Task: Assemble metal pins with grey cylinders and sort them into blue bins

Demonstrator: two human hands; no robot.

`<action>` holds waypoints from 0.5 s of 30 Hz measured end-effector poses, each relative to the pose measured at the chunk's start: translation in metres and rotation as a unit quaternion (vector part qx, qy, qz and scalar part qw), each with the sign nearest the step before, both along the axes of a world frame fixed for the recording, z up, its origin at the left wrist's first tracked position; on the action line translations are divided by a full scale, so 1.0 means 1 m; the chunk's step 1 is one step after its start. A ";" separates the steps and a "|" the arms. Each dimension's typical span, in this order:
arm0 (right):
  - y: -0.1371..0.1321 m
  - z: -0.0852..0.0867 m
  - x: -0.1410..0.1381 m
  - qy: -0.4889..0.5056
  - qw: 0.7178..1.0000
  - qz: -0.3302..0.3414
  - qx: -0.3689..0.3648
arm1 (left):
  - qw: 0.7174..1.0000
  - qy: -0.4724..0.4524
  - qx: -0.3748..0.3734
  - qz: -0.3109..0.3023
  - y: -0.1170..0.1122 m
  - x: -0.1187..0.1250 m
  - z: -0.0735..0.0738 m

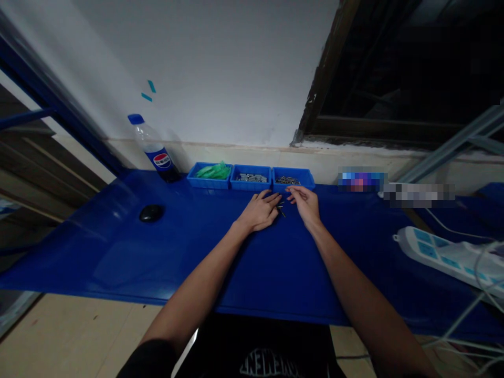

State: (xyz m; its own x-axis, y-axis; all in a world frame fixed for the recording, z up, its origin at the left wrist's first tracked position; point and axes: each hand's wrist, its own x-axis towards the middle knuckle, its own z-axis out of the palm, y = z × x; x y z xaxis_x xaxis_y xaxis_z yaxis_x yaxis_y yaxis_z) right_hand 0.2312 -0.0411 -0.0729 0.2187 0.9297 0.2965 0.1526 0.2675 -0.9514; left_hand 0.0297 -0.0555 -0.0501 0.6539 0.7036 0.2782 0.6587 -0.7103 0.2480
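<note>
My left hand [260,211] lies on the blue table with its fingers stretched out to the right, beside a few small thin metal pieces [281,211] that look like screws or pins. Just right of them, my right hand [306,203] hovers near the front of the right-hand blue bin [303,180], its fingers bent together. Whatever those fingertips hold, if anything, is too small to make out. Inside that bin are small dark metal pieces [286,180]. The middle blue bin [251,185] contains silvery metal parts [252,178]. Green plastic-like material [213,170] fills the left blue bin [208,184].
A cola bottle [159,157] stands by the wall at the back left. On the blue table [118,262] lies a black rounded object [150,212]. A white power strip [433,252] and loose cables [468,315] occupy the right side. Two blurred items sit at the back right.
</note>
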 end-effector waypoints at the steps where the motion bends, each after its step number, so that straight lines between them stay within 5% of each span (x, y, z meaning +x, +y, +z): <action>1: 0.000 -0.001 0.001 0.002 1.000 0.000 -0.002 | 1.000 0.002 0.005 0.003 -0.001 0.001 0.001; 15: -0.002 0.004 -0.002 0.033 0.999 0.019 -0.014 | 0.994 0.017 0.048 0.097 0.010 -0.009 0.002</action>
State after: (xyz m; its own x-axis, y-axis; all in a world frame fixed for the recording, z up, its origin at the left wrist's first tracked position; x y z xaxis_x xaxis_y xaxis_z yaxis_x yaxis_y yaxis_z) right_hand 0.2289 -0.0435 -0.0689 0.2020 0.9450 0.2573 0.0803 0.2458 -0.9660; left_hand 0.0212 -0.0459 -0.0483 0.5191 0.7883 0.3302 0.7917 -0.5891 0.1617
